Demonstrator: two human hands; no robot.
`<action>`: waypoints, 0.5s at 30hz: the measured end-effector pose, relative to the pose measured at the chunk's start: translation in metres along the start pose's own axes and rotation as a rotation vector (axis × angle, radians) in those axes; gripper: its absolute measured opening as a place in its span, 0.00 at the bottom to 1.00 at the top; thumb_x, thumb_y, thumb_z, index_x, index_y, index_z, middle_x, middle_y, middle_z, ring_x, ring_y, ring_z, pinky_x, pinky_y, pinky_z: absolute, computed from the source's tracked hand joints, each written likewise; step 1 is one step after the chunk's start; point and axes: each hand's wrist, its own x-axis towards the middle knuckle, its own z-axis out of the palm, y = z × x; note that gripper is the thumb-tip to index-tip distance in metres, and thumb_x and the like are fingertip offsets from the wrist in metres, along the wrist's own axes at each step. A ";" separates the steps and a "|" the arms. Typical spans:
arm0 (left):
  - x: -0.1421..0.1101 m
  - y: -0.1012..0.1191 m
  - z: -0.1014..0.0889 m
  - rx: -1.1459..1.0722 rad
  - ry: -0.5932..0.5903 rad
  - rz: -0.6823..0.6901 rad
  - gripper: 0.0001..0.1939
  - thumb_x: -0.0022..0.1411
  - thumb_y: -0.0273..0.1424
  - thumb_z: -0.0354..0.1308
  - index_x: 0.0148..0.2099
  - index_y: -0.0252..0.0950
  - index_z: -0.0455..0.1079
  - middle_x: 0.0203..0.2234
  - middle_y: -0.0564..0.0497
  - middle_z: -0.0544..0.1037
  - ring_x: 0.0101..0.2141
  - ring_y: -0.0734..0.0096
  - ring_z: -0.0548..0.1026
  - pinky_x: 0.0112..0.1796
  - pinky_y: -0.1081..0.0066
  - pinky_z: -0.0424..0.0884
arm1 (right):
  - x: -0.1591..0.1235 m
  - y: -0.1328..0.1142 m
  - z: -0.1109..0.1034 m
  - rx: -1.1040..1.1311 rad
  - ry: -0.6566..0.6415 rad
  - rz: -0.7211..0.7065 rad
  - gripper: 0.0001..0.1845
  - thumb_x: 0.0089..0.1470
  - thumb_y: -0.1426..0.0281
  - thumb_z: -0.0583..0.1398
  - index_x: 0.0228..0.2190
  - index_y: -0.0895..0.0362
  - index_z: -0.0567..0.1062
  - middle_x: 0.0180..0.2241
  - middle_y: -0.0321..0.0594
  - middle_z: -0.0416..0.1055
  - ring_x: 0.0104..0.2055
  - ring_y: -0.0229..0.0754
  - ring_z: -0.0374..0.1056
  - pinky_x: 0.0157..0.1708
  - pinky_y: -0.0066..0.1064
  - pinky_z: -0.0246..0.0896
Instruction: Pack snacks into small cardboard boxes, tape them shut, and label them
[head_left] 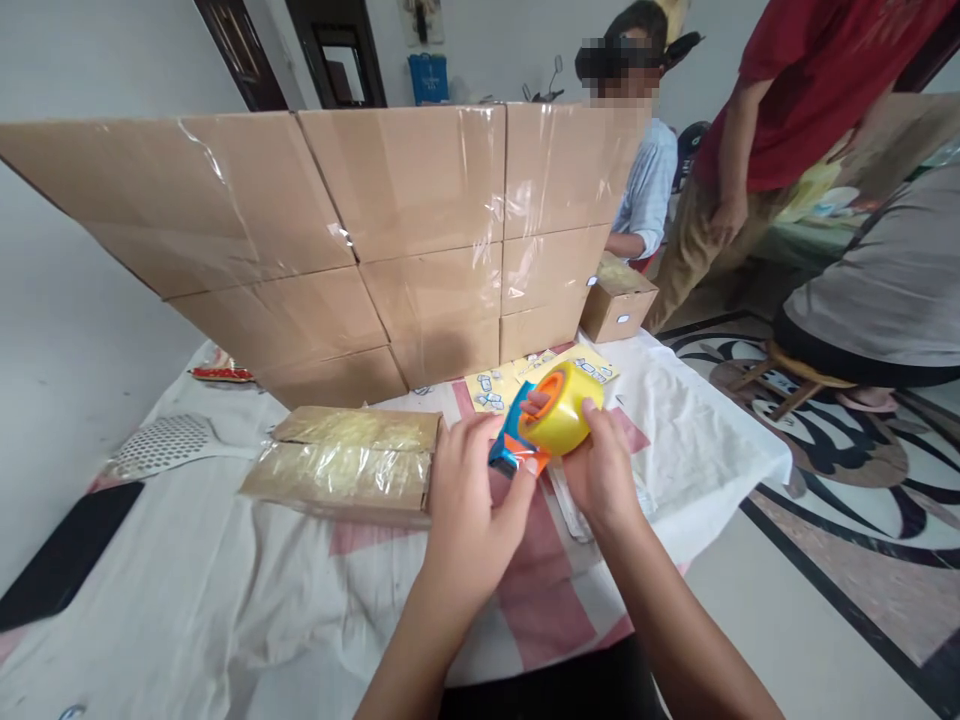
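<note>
My left hand [472, 495] is closed round the blue and orange handle of a tape dispenser [514, 445], held just above the cloth-covered table [187, 600]. My right hand [604, 470] grips the yellow tape roll [562, 408] mounted on it, with a finger of one hand poking into the orange core. A taped flat cardboard box [349, 462] lies on the cloth just left of my left hand.
A wall of taped cardboard cartons [360, 230] stands across the back of the table. Yellow printed sheets [502, 385] and a small box [619, 300] lie beyond the dispenser. A slotted ladle [161, 445] and a black phone [64, 555] sit at left. Three people are at right.
</note>
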 end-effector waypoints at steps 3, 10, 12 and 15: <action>-0.005 -0.011 0.007 -0.011 0.002 -0.119 0.13 0.71 0.37 0.54 0.56 0.42 0.68 0.53 0.45 0.73 0.57 0.56 0.69 0.59 0.52 0.64 | 0.013 -0.012 0.004 -0.052 0.043 -0.074 0.17 0.63 0.56 0.60 0.40 0.57 0.78 0.37 0.47 0.82 0.48 0.56 0.78 0.48 0.47 0.75; 0.002 -0.021 0.029 0.106 -0.055 -0.059 0.09 0.71 0.37 0.56 0.46 0.43 0.77 0.57 0.45 0.72 0.59 0.50 0.65 0.58 0.46 0.64 | 0.008 -0.008 0.007 -0.152 -0.055 -0.019 0.20 0.63 0.50 0.57 0.35 0.52 0.78 0.33 0.44 0.79 0.46 0.57 0.77 0.43 0.47 0.76; 0.003 -0.023 0.032 0.047 -0.022 -0.025 0.11 0.71 0.34 0.55 0.38 0.42 0.78 0.53 0.48 0.76 0.56 0.54 0.68 0.56 0.51 0.67 | 0.004 -0.003 0.007 -0.191 -0.026 -0.057 0.19 0.63 0.49 0.58 0.37 0.51 0.77 0.37 0.43 0.79 0.47 0.55 0.76 0.44 0.45 0.76; 0.000 -0.020 0.036 0.011 0.099 0.022 0.12 0.70 0.31 0.56 0.36 0.44 0.80 0.47 0.49 0.78 0.51 0.56 0.71 0.52 0.53 0.69 | 0.000 0.000 0.008 -0.188 -0.006 -0.130 0.19 0.63 0.48 0.58 0.37 0.50 0.76 0.35 0.43 0.78 0.46 0.56 0.76 0.43 0.45 0.76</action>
